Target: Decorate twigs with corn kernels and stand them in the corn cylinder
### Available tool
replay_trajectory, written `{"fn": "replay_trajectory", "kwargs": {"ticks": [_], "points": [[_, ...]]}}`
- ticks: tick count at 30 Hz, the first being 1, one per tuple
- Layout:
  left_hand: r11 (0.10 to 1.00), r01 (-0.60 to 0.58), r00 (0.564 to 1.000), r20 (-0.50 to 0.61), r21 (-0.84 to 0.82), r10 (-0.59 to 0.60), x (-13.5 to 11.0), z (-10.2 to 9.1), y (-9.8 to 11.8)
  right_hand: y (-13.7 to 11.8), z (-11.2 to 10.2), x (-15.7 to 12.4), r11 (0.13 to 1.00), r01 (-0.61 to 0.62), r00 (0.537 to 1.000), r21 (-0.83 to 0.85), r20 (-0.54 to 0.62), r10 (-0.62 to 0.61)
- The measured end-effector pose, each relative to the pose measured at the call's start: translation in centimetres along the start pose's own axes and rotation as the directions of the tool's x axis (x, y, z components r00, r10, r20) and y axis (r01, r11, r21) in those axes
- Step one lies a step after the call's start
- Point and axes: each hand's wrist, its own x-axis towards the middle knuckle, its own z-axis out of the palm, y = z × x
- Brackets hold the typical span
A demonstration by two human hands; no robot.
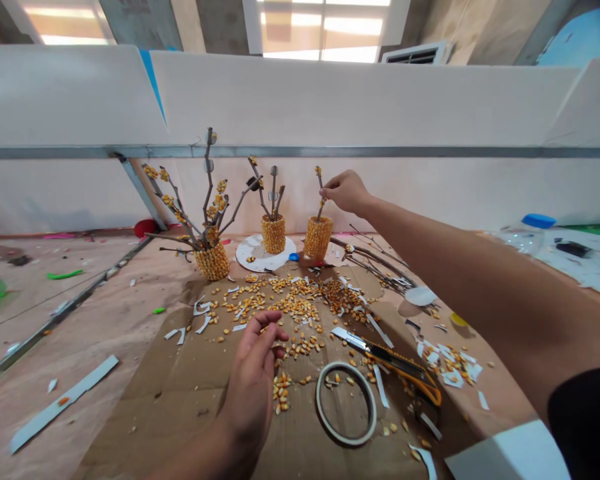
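Observation:
My right hand (pixel 347 192) reaches to the back and pinches a twig (pixel 320 179) with corn kernels stuck on it. The twig's lower end stands in a corn-covered cup (pixel 317 239). My left hand (pixel 260 363) hovers over the cardboard near the loose corn kernels (pixel 293 303), fingers loosely curled and apart, with nothing visible in them. Left of the right hand, a second corn-covered cup (pixel 273 235) holds several twigs on a white disc (pixel 245 257). Farther left, a third corn-covered cup (pixel 213 262) carries taller branches (pixel 207 177) with kernel clusters.
On the cardboard (pixel 145 400) lie a roll of tape (pixel 320 400) and an orange utility knife (pixel 390 357) with its blade out. Bare branches (pixel 380 260) and paper scraps lie right. A plastic bottle with a blue cap (pixel 539 220) is far right. A white partition (pixel 330 100) stands behind.

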Motion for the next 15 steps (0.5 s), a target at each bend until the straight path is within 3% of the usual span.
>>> {"fn": "replay_trajectory", "kwargs": {"ticks": [7, 15], "points": [[0.999, 0.035, 0.999, 0.014, 0.016, -0.035, 0.2, -0.1, -0.1, 0.7, 1.7, -0.8, 0.998, 0.006, 0.994, -0.061, 0.112, 0.001], [0.998, 0.039, 0.999, 0.004, 0.056, -0.039, 0.3, -0.2, -0.2, 1.4, 3.0, -1.3, 0.985, -0.021, 0.953, -0.173, 0.294, 0.072]]}}
